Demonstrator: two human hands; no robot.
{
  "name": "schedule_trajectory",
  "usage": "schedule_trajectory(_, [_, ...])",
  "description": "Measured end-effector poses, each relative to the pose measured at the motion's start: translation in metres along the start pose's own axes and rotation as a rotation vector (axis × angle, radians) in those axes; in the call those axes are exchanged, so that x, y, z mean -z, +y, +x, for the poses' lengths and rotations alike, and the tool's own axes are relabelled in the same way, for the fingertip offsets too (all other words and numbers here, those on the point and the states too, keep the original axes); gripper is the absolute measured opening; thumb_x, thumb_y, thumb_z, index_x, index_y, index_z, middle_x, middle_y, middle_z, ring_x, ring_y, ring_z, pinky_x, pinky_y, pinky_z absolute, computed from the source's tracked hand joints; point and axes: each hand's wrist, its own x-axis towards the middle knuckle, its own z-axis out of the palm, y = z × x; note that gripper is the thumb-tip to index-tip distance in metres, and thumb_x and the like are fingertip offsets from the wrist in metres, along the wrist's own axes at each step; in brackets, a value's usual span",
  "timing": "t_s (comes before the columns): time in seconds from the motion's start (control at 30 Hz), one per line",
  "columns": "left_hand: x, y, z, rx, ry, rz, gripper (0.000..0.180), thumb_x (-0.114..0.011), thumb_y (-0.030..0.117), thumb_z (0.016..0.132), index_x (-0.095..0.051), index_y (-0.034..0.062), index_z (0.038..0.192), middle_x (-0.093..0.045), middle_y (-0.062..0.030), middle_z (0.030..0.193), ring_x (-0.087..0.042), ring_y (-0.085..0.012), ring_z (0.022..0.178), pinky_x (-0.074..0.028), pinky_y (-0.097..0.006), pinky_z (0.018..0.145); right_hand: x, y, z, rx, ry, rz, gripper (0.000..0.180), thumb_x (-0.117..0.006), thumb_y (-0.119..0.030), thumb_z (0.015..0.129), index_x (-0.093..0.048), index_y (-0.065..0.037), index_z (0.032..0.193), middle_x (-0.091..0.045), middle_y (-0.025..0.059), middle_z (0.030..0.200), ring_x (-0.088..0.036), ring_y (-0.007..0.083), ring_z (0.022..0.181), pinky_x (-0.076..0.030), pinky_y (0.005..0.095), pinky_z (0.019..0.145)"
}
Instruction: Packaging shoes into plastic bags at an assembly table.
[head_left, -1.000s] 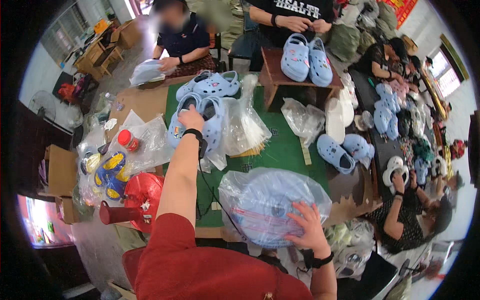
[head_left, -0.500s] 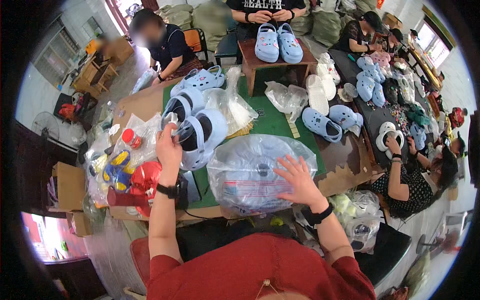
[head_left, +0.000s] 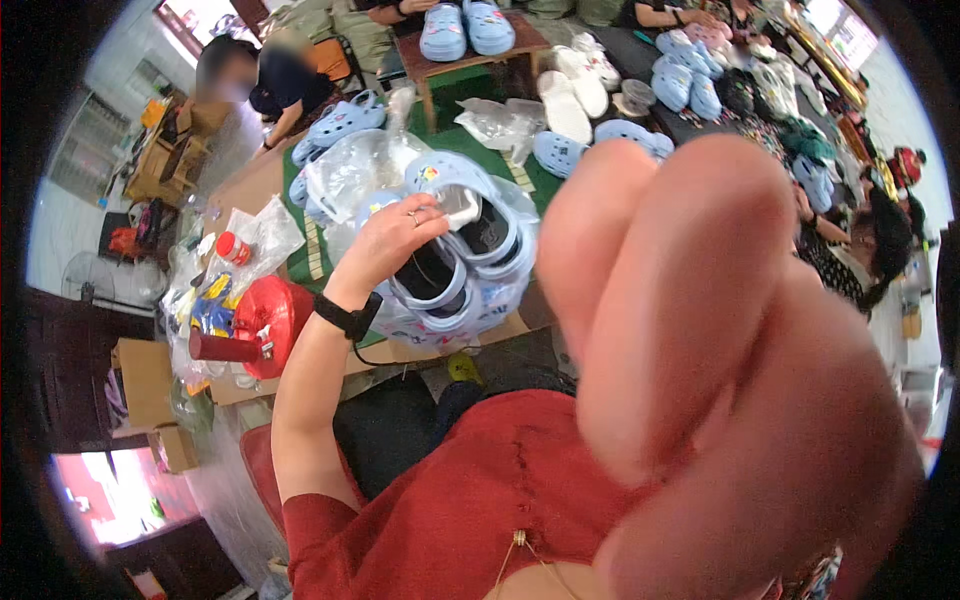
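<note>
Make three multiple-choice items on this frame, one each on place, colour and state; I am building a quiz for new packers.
1. Where is the red round plastic dispenser?
A. left of the bagged clogs
B. on the far stool
C. in the right hand

2. What colour is the pair of foam clogs in a clear plastic bag?
A. green
B. light blue
C. black

3. What is the left hand doing?
A. lying flat on the table
B. gripping the bagged clogs
C. hanging empty

Key: 1 A, it sits at the table's left edge; 2 B, pale blue shows through the bag; 3 B, fingers close on the pair.

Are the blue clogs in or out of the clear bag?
In: the blue clogs show through the clear bag held by left hand.
</note>
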Motion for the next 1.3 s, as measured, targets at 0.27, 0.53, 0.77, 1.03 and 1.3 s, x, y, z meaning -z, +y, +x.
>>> schedule_trajectory(0.27, [-0.018,0.045,-0.013,0.274,-0.029,0.006,0.031,-0.053,-0.006,0.076,-0.065,0.0074,0.1,-0.059,-0.0116,0.126,-0.049,-0.0328,0.128,-0.041,-0.046,0.102,0.036,-0.062,-0.096,0.035,-0.001,0.172,0.03,-0.06,-0.04,0.091,-0.061,-0.01,0.085,-0.058,0.003,0.083,-0.048,0.0208,0.075,-0.038,0.0382,0.069])
schedule_trajectory(0.53, [-0.007,0.112,-0.045,0.652,-0.015,-0.005,0.068,-0.047,-0.016,0.072,-0.048,0.0084,0.135,-0.029,-0.0263,0.15,-0.027,-0.0469,0.139,-0.028,-0.053,0.113,0.018,-0.039,-0.071,0.136,-0.014,0.352,0.032,-0.061,-0.04,0.088,-0.065,-0.007,0.088,-0.061,0.0068,0.086,-0.051,0.0225,0.075,-0.04,0.0377,0.069])
schedule_trajectory(0.77, [-0.011,0.127,-0.073,0.681,0.046,-0.16,0.09,-0.075,0.011,0.066,-0.033,0.0065,0.146,-0.025,-0.0289,0.152,-0.025,-0.048,0.139,-0.026,-0.054,0.114,-0.012,-0.032,-0.044,0.21,-0.029,0.48,0.035,-0.063,-0.04,0.087,-0.069,-0.005,0.091,-0.063,0.0102,0.088,-0.054,0.024,0.075,-0.042,0.0373,0.068])
schedule_trajectory(1.03, [-0.044,0.121,-0.103,0.728,0.147,-0.225,0.071,-0.088,0.015,0.058,-0.056,0.0069,0.121,-0.033,-0.026,0.149,-0.024,-0.0477,0.139,-0.029,-0.054,0.11,-0.041,0.034,-0.007,0.15,-0.033,0.4,0.046,-0.064,-0.039,0.087,-0.063,-0.001,0.113,-0.06,0.0031,0.098,-0.055,0.015,0.083,-0.043,0.0278,0.073])
schedule_trajectory(1.3, [-0.022,0.101,-0.111,0.581,0.229,-0.249,0.05,-0.086,0.013,0.059,-0.065,0.0083,0.104,-0.032,-0.0196,0.151,-0.022,-0.0463,0.139,-0.029,-0.054,0.111,-0.033,0.236,-0.133,-0.826,-0.186,-0.818,0.07,-0.072,-0.051,0.078,-0.054,-0.008,0.131,-0.058,0.023,0.112,-0.058,0.0423,0.105,-0.048,0.0487,0.087])
